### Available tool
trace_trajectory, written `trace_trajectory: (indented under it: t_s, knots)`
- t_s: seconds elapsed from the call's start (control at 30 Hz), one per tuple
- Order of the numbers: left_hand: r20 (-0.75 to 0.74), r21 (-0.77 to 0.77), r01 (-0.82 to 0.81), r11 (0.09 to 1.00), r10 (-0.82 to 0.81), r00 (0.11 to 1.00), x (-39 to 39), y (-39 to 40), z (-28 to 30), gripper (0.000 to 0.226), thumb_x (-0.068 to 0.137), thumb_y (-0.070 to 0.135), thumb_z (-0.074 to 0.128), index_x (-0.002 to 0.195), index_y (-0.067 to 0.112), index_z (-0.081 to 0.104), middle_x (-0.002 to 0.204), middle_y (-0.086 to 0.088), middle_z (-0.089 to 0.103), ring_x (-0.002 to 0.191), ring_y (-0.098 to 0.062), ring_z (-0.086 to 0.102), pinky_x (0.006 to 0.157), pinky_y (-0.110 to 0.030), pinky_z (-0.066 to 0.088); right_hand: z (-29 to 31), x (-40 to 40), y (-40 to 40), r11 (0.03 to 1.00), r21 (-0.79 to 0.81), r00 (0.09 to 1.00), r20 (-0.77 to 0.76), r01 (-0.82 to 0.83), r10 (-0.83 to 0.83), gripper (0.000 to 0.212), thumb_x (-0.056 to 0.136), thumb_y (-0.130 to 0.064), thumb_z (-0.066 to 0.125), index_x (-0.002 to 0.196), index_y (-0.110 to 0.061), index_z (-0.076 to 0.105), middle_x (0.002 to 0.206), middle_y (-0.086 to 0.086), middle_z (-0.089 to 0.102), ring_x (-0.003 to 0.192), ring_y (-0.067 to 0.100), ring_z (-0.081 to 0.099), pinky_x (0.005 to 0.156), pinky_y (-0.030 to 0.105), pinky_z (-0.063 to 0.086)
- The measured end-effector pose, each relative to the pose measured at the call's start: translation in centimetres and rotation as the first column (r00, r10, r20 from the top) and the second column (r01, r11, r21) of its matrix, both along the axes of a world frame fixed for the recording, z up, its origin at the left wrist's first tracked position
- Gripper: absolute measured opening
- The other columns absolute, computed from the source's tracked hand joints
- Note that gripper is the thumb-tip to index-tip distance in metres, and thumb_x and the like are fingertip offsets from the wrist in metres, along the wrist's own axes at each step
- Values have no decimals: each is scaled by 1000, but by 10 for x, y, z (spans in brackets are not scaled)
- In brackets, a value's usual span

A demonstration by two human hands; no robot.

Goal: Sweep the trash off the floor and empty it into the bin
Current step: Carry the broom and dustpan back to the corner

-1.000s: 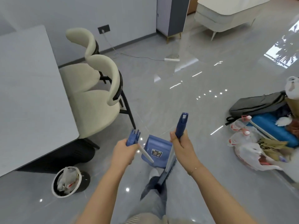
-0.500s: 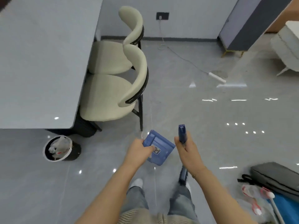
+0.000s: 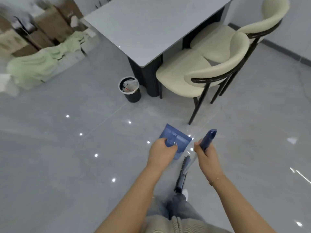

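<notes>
While left hand [image 3: 161,151] hides the dustpan [image 3: 175,140] handle, right hand [image 3: 206,154] grips the broom [image 3: 207,137]

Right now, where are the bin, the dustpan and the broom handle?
bin [image 3: 133,96]: head view, dark outer wall.
dustpan [image 3: 176,135]: head view, blue pan surface.
broom handle [image 3: 208,137]: head view, blue grip above the right hand.

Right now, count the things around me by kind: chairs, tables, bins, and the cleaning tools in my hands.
Chairs: 2, near and far
Tables: 1
Bins: 1
Cleaning tools: 2, dustpan in left hand, broom in right hand
Total: 6
</notes>
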State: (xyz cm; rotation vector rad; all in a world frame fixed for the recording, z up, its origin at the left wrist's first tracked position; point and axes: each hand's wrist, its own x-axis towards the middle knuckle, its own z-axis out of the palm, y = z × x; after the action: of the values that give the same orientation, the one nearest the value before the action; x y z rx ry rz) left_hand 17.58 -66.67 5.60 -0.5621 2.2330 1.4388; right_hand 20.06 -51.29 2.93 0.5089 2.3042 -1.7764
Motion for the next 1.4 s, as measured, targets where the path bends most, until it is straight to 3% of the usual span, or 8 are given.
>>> trace_trajectory:
  t_s: [0.17, 0.37, 0.5, 0.7, 0.8, 1.1, 1.27, 1.4]
  knots:
    - [19, 14, -77, 997, 77, 997, 34, 2, 4, 13, 77, 4, 52, 66, 8, 48, 57, -2, 39, 52, -15, 35, 48, -23, 28, -1, 23, 14, 994, 3, 994, 11, -112, 112, 24, 98, -22, 46, 81, -5, 42, 73, 6, 38, 65, 13, 35, 58, 23, 32]
    - [28, -5, 23, 1000, -23, 999, 56, 44, 1, 25, 80, 4, 54, 58, 11, 43, 52, 4, 43, 50, -10, 41, 43, -16, 29, 17, 40, 71, 990, 82, 993, 12, -116, 116, 15, 98, -21, 48, 92, -7, 51, 81, 7, 56, 74, 14, 52, 67, 22, 42]
    - [30, 8, 21, 1000, -21, 999, 53, 124, 3, 33, 79, 4, 56, 54, 14, 38, 49, 4, 38, 46, -9, 37, 39, -15, 26, 19, 37, 139, 991, 90, 995, -11, -96, 97, 10, 97, -19, 47, 92, -11, 50, 82, 8, 57, 75, 17, 52, 71, 28, 46]
    - [50, 11, -37, 999, 36, 998, 13, 260, 6, 21, 73, 11, 60, 60, 12, 43, 52, -2, 38, 48, -17, 34, 50, -26, 27, 20, 2, 280, 999, 41, 1000, 6, -23, 23, 5, 98, -17, 47, 100, -14, 49, 84, 5, 58, 80, 18, 55, 66, 18, 43]
    - [57, 62, -50, 997, 46, 997, -18, 353, 9, 21, 63, 18, 60, 57, 14, 41, 49, 0, 38, 45, -15, 34, 50, -26, 26, 28, -21, 376, 998, 19, 998, 2, 62, -62, 6, 98, -17, 48, 102, -14, 49, 88, 5, 58, 84, 18, 57, 68, 16, 44]
    - [33, 139, 43, 989, -48, 998, -149, 555, 8, 19, 81, 7, 60, 70, 12, 45, 57, -6, 35, 45, -15, 30, 47, -24, 26, 25, -120, 565, 978, 37, 979, -17, 204, -204, 12, 97, -20, 49, 87, -16, 44, 66, -5, 40, 59, 8, 36, 55, 19, 33]
    - [2, 144, 127, 981, -129, 992, -251, 643, 4, 16, 82, 6, 60, 71, 11, 49, 59, -9, 38, 43, -15, 33, 45, -24, 28, 26, -208, 656, 967, 119, 974, -36, 226, -223, 12, 97, -23, 48, 90, -14, 46, 66, -4, 45, 62, 12, 41, 61, 28, 38]
    - [-9, 154, 231, 961, -233, 972, -348, 715, 9, 21, 80, 7, 62, 66, 10, 47, 53, -6, 42, 42, -13, 37, 47, -25, 30, 41, -291, 724, 957, 129, 966, -47, 259, -255, 7, 96, -18, 50, 90, -16, 49, 73, -5, 51, 68, 10, 48, 65, 21, 42]
